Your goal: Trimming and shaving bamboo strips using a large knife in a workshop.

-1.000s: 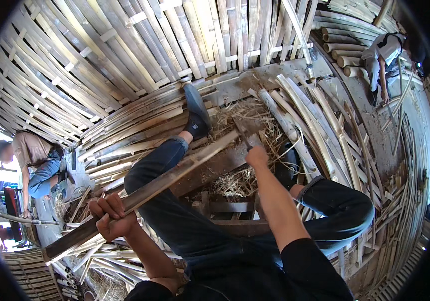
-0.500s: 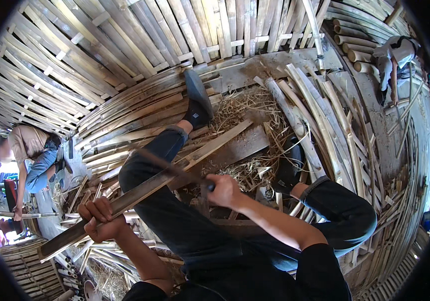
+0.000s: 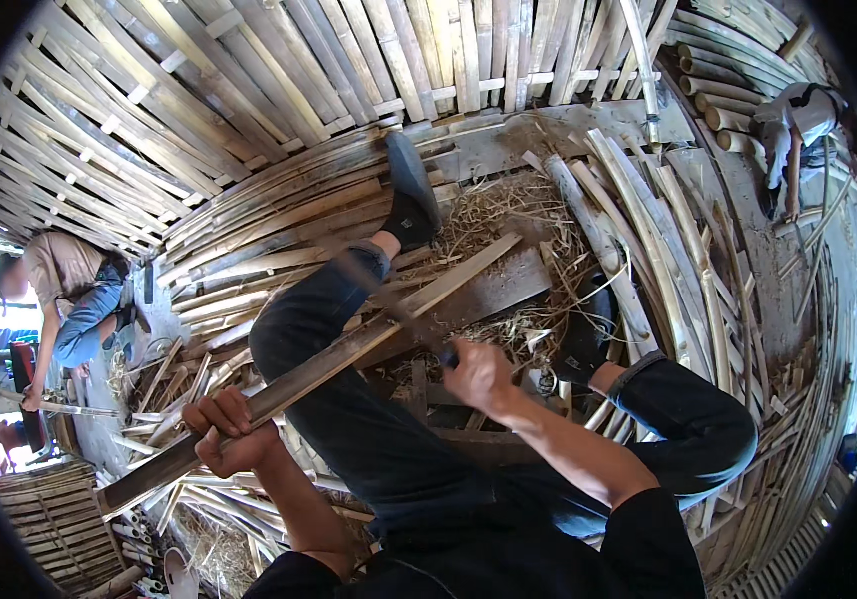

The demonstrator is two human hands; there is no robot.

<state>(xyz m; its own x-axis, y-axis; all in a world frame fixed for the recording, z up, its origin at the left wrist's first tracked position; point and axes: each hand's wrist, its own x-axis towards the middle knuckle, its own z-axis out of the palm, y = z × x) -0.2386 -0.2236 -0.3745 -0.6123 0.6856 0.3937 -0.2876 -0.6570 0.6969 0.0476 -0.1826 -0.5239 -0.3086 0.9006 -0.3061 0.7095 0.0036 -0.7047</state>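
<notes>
My left hand [image 3: 233, 431] is closed round the lower part of a long split bamboo strip [image 3: 453, 282], which slants across my left thigh from lower left to upper middle. In my right hand [image 3: 482, 377] is the dark handle of a knife [image 3: 388, 298]. Its long blade is blurred by motion and crosses over the bamboo strip; whether it touches the strip I cannot tell. Beneath the strip's far end lies a wooden board [image 3: 513, 284] between my feet.
Pale shavings [image 3: 508, 210] cover the ground around the board. Split bamboo lengths [image 3: 648, 250] lie to the right, more [image 3: 279, 235] to the left. A slatted bamboo wall [image 3: 348, 60] stands ahead. One person [image 3: 69, 290] bends at far left, another [image 3: 798, 120] at far right.
My right hand and the knife have moved right and slightly up along the bamboo strip. The whole view has shifted slightly; my left hand keeps its grip.
</notes>
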